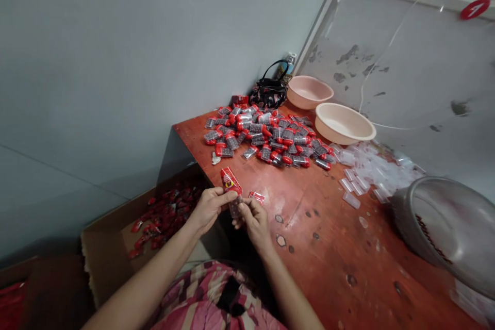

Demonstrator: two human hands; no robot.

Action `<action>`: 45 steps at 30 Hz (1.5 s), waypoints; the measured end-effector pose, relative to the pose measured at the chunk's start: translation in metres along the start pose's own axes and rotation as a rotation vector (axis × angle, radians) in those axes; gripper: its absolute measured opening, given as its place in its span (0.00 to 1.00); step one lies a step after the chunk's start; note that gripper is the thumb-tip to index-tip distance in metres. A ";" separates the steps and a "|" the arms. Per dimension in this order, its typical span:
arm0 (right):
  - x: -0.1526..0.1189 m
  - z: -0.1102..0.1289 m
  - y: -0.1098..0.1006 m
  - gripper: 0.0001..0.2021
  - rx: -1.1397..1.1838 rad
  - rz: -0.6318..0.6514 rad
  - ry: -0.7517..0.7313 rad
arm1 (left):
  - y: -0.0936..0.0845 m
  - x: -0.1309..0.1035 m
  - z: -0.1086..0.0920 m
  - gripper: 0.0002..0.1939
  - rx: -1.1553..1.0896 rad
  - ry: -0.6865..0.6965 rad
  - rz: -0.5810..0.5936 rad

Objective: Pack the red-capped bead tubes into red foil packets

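Both hands are on one small pack with a red printed card [231,180] and a see-through body [234,209] that shows dark contents. My left hand [211,208] pinches it from the left around the lower end of the card. On the other side, my right hand [253,220] has its thumb and fingers closed on the clear lower part. Behind the right hand, a flat red card [257,196] lies on the table. Farther back is a large heap of red-capped clear packs [266,139] with dark round contents.
The red table [309,273] carries a pink basin [309,93], a cream basin [344,122], loose clear plastic sleeves [371,170] and a grey tub [402,211] at right. A black handbag [267,94] stands by the wall. Below left, a cardboard box [102,252] contains red packs [154,232].
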State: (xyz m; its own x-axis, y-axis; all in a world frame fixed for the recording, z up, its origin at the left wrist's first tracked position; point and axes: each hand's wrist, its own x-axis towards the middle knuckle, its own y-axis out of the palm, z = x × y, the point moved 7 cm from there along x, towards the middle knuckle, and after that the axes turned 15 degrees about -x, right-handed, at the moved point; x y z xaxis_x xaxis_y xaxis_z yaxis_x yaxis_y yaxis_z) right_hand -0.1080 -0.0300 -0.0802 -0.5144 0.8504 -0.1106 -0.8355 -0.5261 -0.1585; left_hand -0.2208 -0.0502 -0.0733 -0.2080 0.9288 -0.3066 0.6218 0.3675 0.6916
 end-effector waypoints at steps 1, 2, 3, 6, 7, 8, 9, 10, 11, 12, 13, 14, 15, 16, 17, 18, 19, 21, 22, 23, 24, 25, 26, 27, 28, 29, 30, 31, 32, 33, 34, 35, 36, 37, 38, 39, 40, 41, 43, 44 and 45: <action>-0.001 0.001 -0.002 0.10 -0.030 -0.025 -0.006 | -0.001 0.000 -0.002 0.09 0.025 0.035 -0.023; -0.002 0.003 -0.004 0.10 -0.084 -0.056 -0.023 | -0.003 0.000 -0.004 0.09 0.045 0.072 -0.049; -0.003 0.005 -0.006 0.10 -0.143 -0.082 -0.045 | -0.004 -0.001 -0.006 0.09 0.053 0.098 -0.071; -0.004 0.010 -0.010 0.09 -0.220 -0.089 -0.093 | -0.001 -0.002 -0.002 0.08 0.010 0.036 -0.052; -0.004 0.009 -0.010 0.09 -0.201 -0.071 -0.097 | 0.001 -0.002 0.000 0.08 -0.010 -0.012 -0.023; -0.004 0.008 -0.010 0.08 -0.167 -0.049 -0.093 | 0.004 -0.003 0.003 0.08 -0.025 -0.061 0.011; -0.003 0.006 -0.010 0.08 -0.124 -0.026 -0.082 | 0.007 -0.004 0.006 0.08 -0.031 -0.106 0.047; -0.002 0.004 -0.009 0.09 -0.076 -0.006 -0.064 | 0.008 -0.005 0.008 0.09 -0.030 -0.140 0.074; -0.002 0.001 -0.008 0.09 -0.031 0.007 -0.041 | 0.009 -0.006 0.009 0.09 -0.025 -0.159 0.087; -0.001 -0.002 -0.007 0.09 0.008 0.009 -0.016 | 0.008 -0.006 0.010 0.09 -0.019 -0.156 0.080; -0.001 -0.004 -0.006 0.09 0.035 -0.001 0.005 | 0.007 -0.006 0.010 0.09 -0.015 -0.132 0.054; -0.001 -0.005 -0.006 0.09 0.045 -0.020 0.016 | 0.005 -0.006 0.010 0.09 -0.018 -0.092 0.020; -0.001 -0.005 -0.007 0.09 0.038 -0.045 0.017 | 0.003 -0.006 0.009 0.09 -0.032 -0.047 -0.010; -0.002 -0.004 -0.008 0.09 0.016 -0.073 0.008 | 0.003 -0.007 0.008 0.09 -0.057 -0.008 -0.030; -0.003 -0.002 -0.009 0.09 -0.016 -0.096 -0.009 | 0.004 -0.007 0.008 0.09 -0.090 0.018 -0.037; -0.004 0.000 -0.010 0.09 -0.054 -0.115 -0.029 | 0.005 -0.007 0.009 0.09 -0.125 0.030 -0.036; -0.005 0.003 -0.011 0.09 -0.093 -0.128 -0.047 | 0.006 -0.007 0.010 0.09 -0.151 0.028 -0.032; -0.007 0.005 -0.013 0.09 -0.155 -0.133 -0.071 | 0.006 -0.007 0.011 0.09 -0.165 0.019 -0.043; -0.008 0.006 -0.013 0.09 -0.173 -0.130 -0.077 | 0.005 -0.006 0.011 0.09 -0.156 0.016 -0.057; -0.008 0.006 -0.013 0.09 -0.181 -0.128 -0.082 | 0.003 -0.006 0.011 0.09 -0.139 0.016 -0.076; -0.009 0.005 -0.013 0.09 -0.179 -0.127 -0.084 | 0.001 -0.006 0.011 0.10 -0.120 0.021 -0.094; -0.009 0.005 -0.013 0.09 -0.167 -0.128 -0.084 | 0.000 -0.006 0.010 0.10 -0.098 0.029 -0.112; -0.008 0.003 -0.013 0.09 -0.143 -0.129 -0.078 | -0.002 -0.007 0.010 0.10 -0.075 0.042 -0.129; -0.007 0.001 -0.012 0.10 -0.106 -0.125 -0.064 | -0.003 -0.008 0.010 0.10 -0.054 0.057 -0.143; -0.007 -0.002 -0.011 0.10 -0.053 -0.114 -0.038 | -0.004 -0.009 0.009 0.10 -0.036 0.070 -0.152; -0.006 -0.006 -0.009 0.10 0.008 -0.099 -0.004 | -0.004 -0.010 0.010 0.10 -0.022 0.080 -0.155; -0.006 -0.009 -0.007 0.10 0.069 -0.083 0.033 | -0.003 -0.012 0.010 0.10 -0.010 0.087 -0.155; -0.006 -0.012 -0.005 0.11 0.118 -0.072 0.063 | -0.003 -0.013 0.011 0.10 -0.001 0.089 -0.149; -0.007 -0.013 -0.005 0.11 0.141 -0.074 0.077 | -0.002 -0.013 0.012 0.09 0.002 0.087 -0.137; -0.008 -0.013 -0.006 0.10 0.132 -0.090 0.072 | 0.000 -0.014 0.013 0.09 -0.001 0.077 -0.117; -0.010 -0.010 -0.008 0.10 0.097 -0.119 0.051 | 0.002 -0.014 0.015 0.09 -0.015 0.061 -0.088; -0.012 -0.008 -0.011 0.10 0.054 -0.152 0.024 | 0.004 -0.014 0.016 0.08 -0.039 0.038 -0.050; -0.013 -0.005 -0.013 0.10 0.021 -0.181 0.002 | 0.007 -0.015 0.018 0.08 -0.068 0.010 -0.005; -0.014 -0.003 -0.015 0.10 0.011 -0.198 -0.007 | 0.010 -0.015 0.019 0.08 -0.097 -0.021 0.042; -0.014 -0.003 -0.015 0.10 0.028 -0.198 0.001 | 0.012 -0.015 0.020 0.08 -0.117 -0.049 0.081; -0.013 -0.004 -0.014 0.10 0.067 -0.185 0.023 | 0.013 -0.016 0.020 0.08 -0.125 -0.071 0.110; -0.012 -0.006 -0.012 0.11 0.115 -0.162 0.049 | 0.014 -0.016 0.019 0.08 -0.121 -0.086 0.124; -0.011 -0.007 -0.010 0.11 0.158 -0.140 0.070 | 0.013 -0.016 0.018 0.08 -0.111 -0.096 0.129; -0.011 -0.009 -0.008 0.11 0.196 -0.123 0.089 | 0.011 -0.015 0.017 0.08 -0.102 -0.101 0.110; -0.011 -0.009 -0.008 0.11 0.183 -0.130 0.082 | 0.009 -0.014 0.016 0.09 -0.111 -0.092 0.086; -0.013 -0.007 -0.008 0.11 0.142 -0.147 0.064 | 0.007 -0.013 0.016 0.09 -0.129 -0.077 0.055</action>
State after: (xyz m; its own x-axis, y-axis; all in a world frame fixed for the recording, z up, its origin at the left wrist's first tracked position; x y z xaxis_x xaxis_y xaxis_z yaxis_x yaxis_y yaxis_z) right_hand -0.0929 -0.0365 -0.0846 -0.3753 0.9132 -0.1588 -0.9219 -0.3856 -0.0382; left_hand -0.2011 -0.0608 -0.0746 -0.1150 0.9432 -0.3117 0.5279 0.3239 0.7852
